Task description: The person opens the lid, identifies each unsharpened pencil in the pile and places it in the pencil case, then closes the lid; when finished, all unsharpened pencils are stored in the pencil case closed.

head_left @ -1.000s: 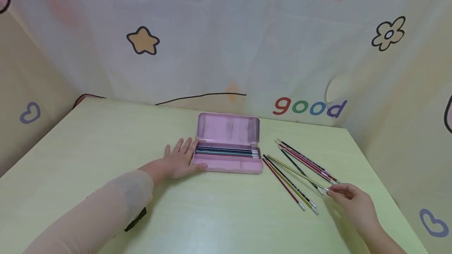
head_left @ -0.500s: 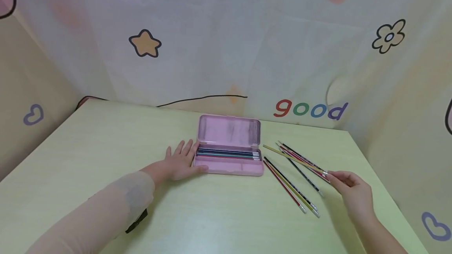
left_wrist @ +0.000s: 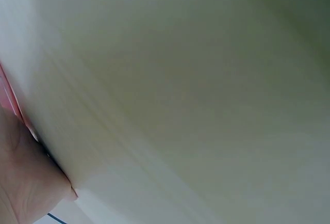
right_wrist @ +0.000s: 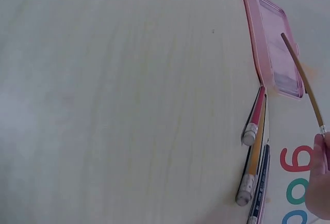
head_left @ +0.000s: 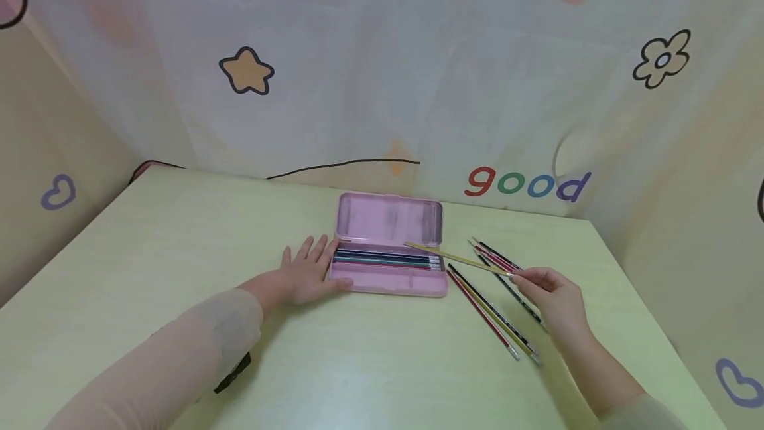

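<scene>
A pink pencil case lies with its lid raised on the table, several dark, green and red pencils side by side in its rear compartment. My left hand rests against the case's left end, fingers spread and thumb over the front corner. Between thumb and fingertips my right hand pinches a yellow pencil near its eraser end. That pencil is in the air, its far tip over the right part of the case. In the right wrist view the yellow pencil appears before the pink lid.
Right of the case lie a red pencil, a yellow one and a black one, close together. Behind them, more black and red pencils lie partly hidden by my right hand. A printed curtain hangs along the table's back edge.
My right hand has lifted the yellow pencil off the other pencils and carried it left, its tip now over the case. The left hand has stayed in place.
</scene>
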A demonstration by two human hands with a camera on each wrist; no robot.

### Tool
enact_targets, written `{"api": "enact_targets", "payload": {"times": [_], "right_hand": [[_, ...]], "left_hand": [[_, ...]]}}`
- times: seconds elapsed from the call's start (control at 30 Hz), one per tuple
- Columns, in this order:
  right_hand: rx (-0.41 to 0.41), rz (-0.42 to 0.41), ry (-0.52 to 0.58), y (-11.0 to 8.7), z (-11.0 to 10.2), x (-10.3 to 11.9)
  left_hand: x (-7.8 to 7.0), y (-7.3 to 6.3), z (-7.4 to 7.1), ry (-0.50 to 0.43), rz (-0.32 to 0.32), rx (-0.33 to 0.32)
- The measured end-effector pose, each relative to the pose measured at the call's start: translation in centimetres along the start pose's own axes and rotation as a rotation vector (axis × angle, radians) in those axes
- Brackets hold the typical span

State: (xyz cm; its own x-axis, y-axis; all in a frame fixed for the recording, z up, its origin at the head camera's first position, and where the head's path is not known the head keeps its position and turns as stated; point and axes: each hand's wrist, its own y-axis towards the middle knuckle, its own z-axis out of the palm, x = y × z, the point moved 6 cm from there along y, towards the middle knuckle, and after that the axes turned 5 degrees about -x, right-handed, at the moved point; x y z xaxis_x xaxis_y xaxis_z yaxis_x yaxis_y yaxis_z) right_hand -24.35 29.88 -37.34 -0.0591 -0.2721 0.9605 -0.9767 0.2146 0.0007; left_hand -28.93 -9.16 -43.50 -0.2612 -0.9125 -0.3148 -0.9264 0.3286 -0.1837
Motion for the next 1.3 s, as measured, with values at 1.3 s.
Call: {"api": "enact_targets", "payload": {"times": [1.3], "right_hand": [[0.128,0.036,-0.176,4.0,11.0,1.7]], "left_hand": [[-0.3,-0.2,-0.4,0.014,-0.005,0.012]]}}
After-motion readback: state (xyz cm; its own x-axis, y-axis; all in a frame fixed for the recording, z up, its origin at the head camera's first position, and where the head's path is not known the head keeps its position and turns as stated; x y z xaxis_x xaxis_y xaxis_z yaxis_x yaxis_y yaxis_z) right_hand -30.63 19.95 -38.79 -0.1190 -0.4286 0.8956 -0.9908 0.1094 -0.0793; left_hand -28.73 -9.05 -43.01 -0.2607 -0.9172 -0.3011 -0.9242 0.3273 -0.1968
